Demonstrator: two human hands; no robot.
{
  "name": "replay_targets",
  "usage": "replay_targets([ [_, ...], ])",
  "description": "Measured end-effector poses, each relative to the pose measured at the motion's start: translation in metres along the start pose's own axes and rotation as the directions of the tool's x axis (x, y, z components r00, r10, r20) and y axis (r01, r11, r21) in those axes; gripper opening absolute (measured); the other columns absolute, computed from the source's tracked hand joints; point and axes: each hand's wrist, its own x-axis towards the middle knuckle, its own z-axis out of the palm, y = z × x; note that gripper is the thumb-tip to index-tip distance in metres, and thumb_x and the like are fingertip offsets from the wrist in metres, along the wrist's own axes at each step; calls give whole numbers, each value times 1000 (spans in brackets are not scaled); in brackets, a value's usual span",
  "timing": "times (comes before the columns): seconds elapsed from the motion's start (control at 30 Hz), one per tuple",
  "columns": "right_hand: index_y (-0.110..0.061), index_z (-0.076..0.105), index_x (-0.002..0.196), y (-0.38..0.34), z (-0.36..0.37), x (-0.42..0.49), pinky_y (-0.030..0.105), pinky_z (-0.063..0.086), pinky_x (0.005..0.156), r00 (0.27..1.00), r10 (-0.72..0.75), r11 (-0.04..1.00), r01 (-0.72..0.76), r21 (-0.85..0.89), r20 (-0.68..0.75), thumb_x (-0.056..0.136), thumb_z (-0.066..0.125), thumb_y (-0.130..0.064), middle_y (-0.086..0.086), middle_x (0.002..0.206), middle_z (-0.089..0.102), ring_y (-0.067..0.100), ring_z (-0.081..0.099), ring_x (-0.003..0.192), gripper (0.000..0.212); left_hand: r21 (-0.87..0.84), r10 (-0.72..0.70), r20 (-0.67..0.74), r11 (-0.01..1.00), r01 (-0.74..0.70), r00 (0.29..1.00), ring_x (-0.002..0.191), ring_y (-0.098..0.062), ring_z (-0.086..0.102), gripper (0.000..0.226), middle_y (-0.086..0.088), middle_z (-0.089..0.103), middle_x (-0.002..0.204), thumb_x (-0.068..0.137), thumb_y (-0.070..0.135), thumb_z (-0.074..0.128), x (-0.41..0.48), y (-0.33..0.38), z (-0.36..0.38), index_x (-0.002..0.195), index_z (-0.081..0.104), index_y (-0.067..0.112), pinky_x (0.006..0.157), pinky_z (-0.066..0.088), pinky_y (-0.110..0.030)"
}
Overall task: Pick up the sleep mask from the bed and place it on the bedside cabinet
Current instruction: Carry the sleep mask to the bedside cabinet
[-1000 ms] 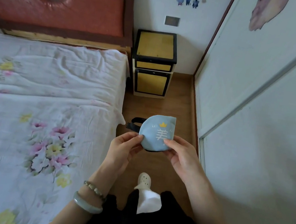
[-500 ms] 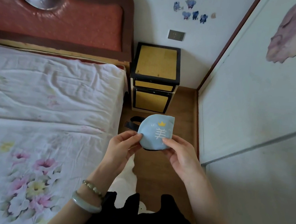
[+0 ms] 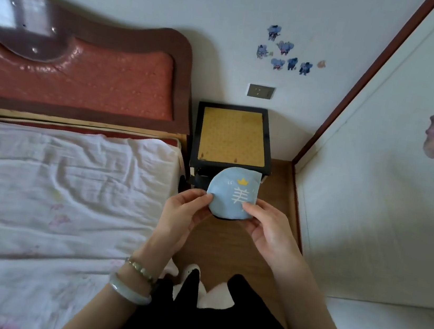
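Observation:
A light blue sleep mask [image 3: 227,193], folded in half, with a yellow crown and white character printed on it, is held up between both my hands. My left hand [image 3: 182,216] pinches its left edge and my right hand [image 3: 268,230] pinches its lower right edge. Its black strap hangs behind on the left. The mask hovers just in front of the bedside cabinet [image 3: 233,136], which has a yellow top in a black frame. The bed [image 3: 54,198] with a white floral sheet lies to the left.
A red padded headboard [image 3: 83,77] stands at the back left. A white wardrobe wall [image 3: 383,214] closes the right side, leaving a narrow strip of wooden floor [image 3: 229,249]. A wall socket [image 3: 260,91] sits above the cabinet.
I have come closer to the cabinet, which now sits right behind the mask. Both hands keep the same hold on the mask.

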Motion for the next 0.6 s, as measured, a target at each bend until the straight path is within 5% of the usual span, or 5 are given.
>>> replay_targets([
  [0.6,-2,68,96,-90,32,196,22,56,63,994,108,994,-108,-34,12,84,62,0,7,85,77,18,73,82,14,5,-109,-105,994,110,989,76,-13,71,8,-7,72,83,85,4,63,198,53,38,81,70,6,64,55,-22],
])
